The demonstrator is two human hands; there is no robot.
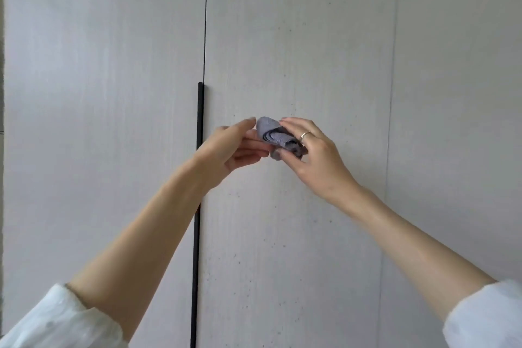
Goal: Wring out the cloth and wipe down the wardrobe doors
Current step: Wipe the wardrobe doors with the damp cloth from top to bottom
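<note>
A small grey-blue cloth [273, 136], folded into a bundle, is held up between both hands in front of the pale grey wardrobe doors [296, 37]. My left hand [234, 147] holds its left side, thumb on top and fingers underneath. My right hand [313, 150], with a ring on one finger, pinches its right side between thumb and fingers. Part of the cloth is hidden behind my right fingers. Both hands are a little in front of the right-hand door, near its left edge.
A long black vertical handle [199, 121] runs down the gap between the left door [99, 93] and the middle door. A further door seam [392, 93] shows at the right. White sleeves are pushed up on both forearms.
</note>
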